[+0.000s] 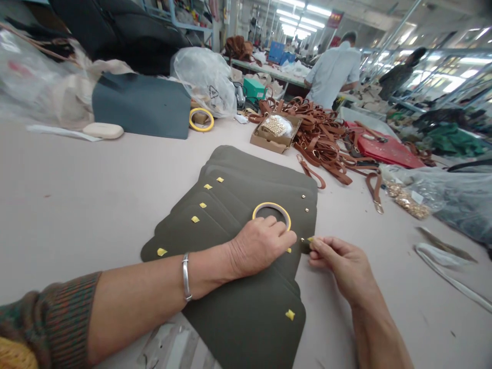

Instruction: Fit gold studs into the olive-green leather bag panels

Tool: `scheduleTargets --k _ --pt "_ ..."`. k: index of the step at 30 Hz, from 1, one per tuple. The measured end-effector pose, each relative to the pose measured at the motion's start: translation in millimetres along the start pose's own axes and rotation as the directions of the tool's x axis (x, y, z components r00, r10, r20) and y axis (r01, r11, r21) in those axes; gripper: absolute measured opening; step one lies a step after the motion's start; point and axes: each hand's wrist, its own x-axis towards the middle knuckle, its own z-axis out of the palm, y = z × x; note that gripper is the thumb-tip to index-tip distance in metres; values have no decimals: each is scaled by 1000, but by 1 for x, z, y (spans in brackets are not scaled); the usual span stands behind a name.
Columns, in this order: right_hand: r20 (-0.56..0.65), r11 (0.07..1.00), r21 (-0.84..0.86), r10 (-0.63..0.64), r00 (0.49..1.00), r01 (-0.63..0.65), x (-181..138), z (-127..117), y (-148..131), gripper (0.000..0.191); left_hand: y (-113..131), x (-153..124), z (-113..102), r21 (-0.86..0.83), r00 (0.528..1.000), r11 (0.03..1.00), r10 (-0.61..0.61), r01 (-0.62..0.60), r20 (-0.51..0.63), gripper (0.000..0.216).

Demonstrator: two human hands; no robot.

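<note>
A fanned stack of dark olive-green panels [246, 312] lies before me, with small yellow tape pieces [290, 314] stuck on several of them. My left hand [265, 243] is closed over the near side of a roll of yellow tape [271, 205], its wrist resting across the stack. At the stack's right edge, my right hand [334, 259] pinches the corner of one panel beside a small metal stud [302, 240]. A bit of yellow tape shows at those fingertips. Two more studs [306, 209] sit farther up the right edge. My left fingertips are partly hidden.
Brown leather straps [319, 138] are heaped at the back right, beside a cardboard box [271, 136] of small gold parts. Another yellow tape roll [201, 119] stands near a blue-grey panel [142, 105]. White strips [446, 259] lie at right. Two people are farther back.
</note>
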Motion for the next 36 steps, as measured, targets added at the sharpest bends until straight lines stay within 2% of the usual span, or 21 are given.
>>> scheduleTargets --k 6,11,15,18,20,24,26,27,29,32,34,36 --pt "4 956 -282 -85 996 83 -1 15 0 41 -2 3 8 0 997 999 -35 36 63 13" --pt "21 805 -542 -274 962 241 -1 18 0 34 -3 3 10 -28 995 998 -46 49 89 14" --pt "7 720 -622 -388 922 308 -1 22 -2 30 -4 4 10 -34 996 998 -41 43 79 12" --pt "-7 736 -622 -347 938 268 1 25 -2 31 -4 4 10 -36 997 998 -42 44 66 15" --pt "-40 797 -567 -280 959 209 3 24 0 34 -5 4 10 -35 997 998 -48 50 65 16" --pt "-102 961 -263 -116 988 86 2 18 3 57 -7 6 9 -38 996 998 -49 52 76 15" --pt "-71 980 -190 -81 994 67 -2 14 4 51 -8 7 9 -50 996 998 -43 47 78 14" --pt "-50 973 -218 -93 994 80 -4 13 4 47 -8 8 9 -57 996 997 -39 43 80 13" --pt "-27 915 -375 -170 985 148 -7 14 5 42 -9 9 9 -66 996 997 -32 37 79 12" --pt "-24 750 -602 -359 933 273 -6 20 6 33 -10 10 8 -78 997 996 -26 32 75 12" --pt "-24 677 -664 -445 895 319 -3 24 6 30 -11 10 6 -94 997 995 -19 25 69 14" --pt "-23 654 -687 -457 889 318 -1 25 5 29 -12 10 2 -112 998 993 -17 24 61 16"
